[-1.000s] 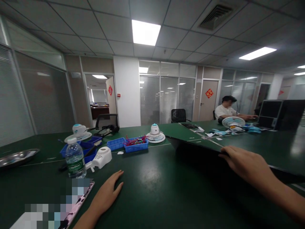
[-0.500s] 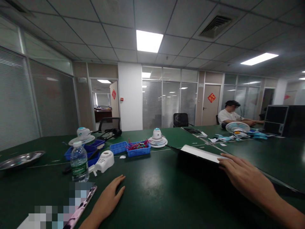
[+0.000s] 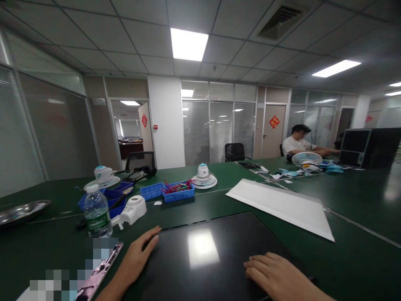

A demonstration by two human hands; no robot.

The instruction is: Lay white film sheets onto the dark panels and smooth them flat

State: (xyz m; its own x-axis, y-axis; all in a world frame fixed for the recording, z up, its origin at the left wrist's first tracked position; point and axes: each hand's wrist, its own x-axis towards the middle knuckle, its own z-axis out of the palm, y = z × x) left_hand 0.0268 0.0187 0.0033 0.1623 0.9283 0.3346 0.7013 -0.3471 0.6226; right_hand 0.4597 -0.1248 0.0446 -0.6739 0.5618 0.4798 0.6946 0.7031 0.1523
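A black glossy flat panel [image 3: 175, 251], like a screen panel, lies flat on the green table in front of me, a ceiling light reflected in it. At its left edge is my left hand [image 3: 136, 255], open with fingers stretched out; whether it touches the edge I cannot tell. My right hand [image 3: 277, 271] rests palm down over the panel's right part, fingers extended and holding nothing. Beyond the panel to the right lies a thin white sheet-like panel [image 3: 282, 208].
Left of my hands stand a water bottle [image 3: 97, 213] and a pink patterned case [image 3: 100, 271]. Further back are a white plastic housing [image 3: 134, 209], a blue bin of wires [image 3: 178, 194], a fan part [image 3: 203, 177] and a metal tray [image 3: 21, 211]. A person [image 3: 299, 142] sits far right.
The black panel has gone from tilted up in my right hand to flat on the table. The white sheet now shows fully. My right hand has moved left and down; my left stays nearly in place.
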